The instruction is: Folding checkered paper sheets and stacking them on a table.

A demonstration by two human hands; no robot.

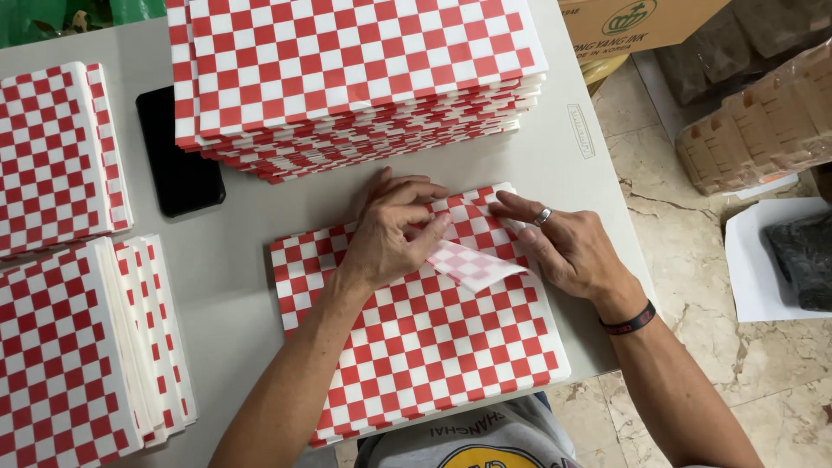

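Fingers [431, 245] fold back the red-and-white checkered sheet's [416, 334] pale corner.

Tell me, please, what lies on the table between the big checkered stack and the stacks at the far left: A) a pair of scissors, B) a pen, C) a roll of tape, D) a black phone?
D: a flat black phone lies face up on the grey table, beside the tall stack of red-and-white checkered sheets.

Both hands [390, 230] [563, 247] folding checkered sheet [425, 338] corner
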